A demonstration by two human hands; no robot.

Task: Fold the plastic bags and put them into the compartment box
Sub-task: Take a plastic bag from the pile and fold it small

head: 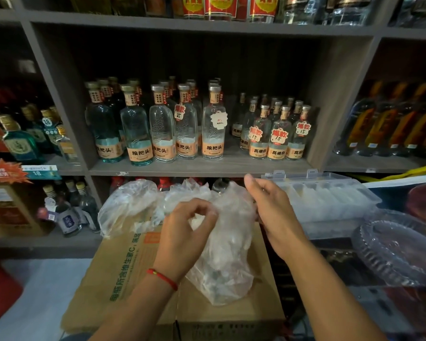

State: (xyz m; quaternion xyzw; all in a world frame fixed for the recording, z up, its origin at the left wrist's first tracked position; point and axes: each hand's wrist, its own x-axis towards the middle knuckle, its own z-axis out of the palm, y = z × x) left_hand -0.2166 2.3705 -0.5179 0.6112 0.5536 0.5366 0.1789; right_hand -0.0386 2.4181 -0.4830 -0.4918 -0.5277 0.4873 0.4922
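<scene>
Both hands' grip on plastic bag

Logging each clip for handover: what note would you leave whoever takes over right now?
Left hand: pinches the bag.
Right hand: grips the same bag at its right edge.
Bag is held crumpled over the carton; another bag lies behind it.
Box sits open to the right.
Done: cannot tell.
Left: fold this bag and the other, put both in the box.

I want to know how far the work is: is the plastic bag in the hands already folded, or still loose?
Still loose. The plastic bag hangs crumpled, without flat creases, between the left hand and right hand, above the cardboard box.
</scene>
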